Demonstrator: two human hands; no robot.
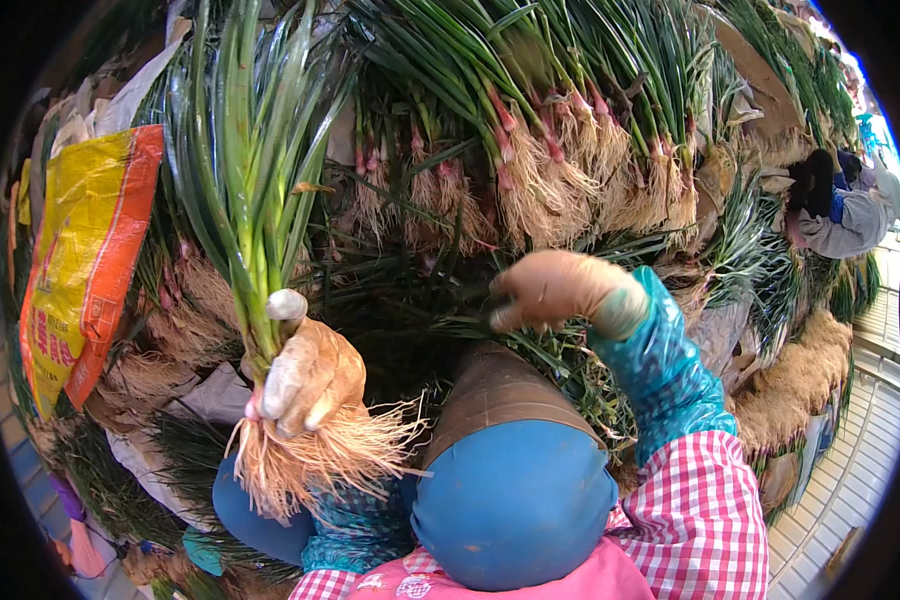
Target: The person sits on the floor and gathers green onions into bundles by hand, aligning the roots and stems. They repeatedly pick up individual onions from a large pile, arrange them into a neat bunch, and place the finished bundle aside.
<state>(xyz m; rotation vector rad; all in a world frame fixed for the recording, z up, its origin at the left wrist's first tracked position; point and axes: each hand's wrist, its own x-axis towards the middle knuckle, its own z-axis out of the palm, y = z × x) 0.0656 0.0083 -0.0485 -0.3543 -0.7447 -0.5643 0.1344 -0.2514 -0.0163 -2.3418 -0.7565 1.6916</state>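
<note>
My left hand (319, 375), in a soiled, light-coloured work glove, grips a bunch of green garlic (259, 300) just above the roots. Its leaves point up and away, while the pale, stringy roots (292, 469) hang over my sleeve and my leg. My right hand (566, 292), also gloved, is blurred. It hovers over loose green leaves (435, 300) with the fingers bent and somewhat apart, and I see nothing in it. Beyond it lie bunches of garlic plants with pinkish stem bases (506, 142) and tangled roots (540, 187).
My blue-covered knee (517, 502) rises between my arms. A yellow and orange printed sack (82, 255) lies at left. Another person (847, 217) is at the far right, beyond more plants. Stacked root bundles (791, 382) border the pale tiled floor (832, 480).
</note>
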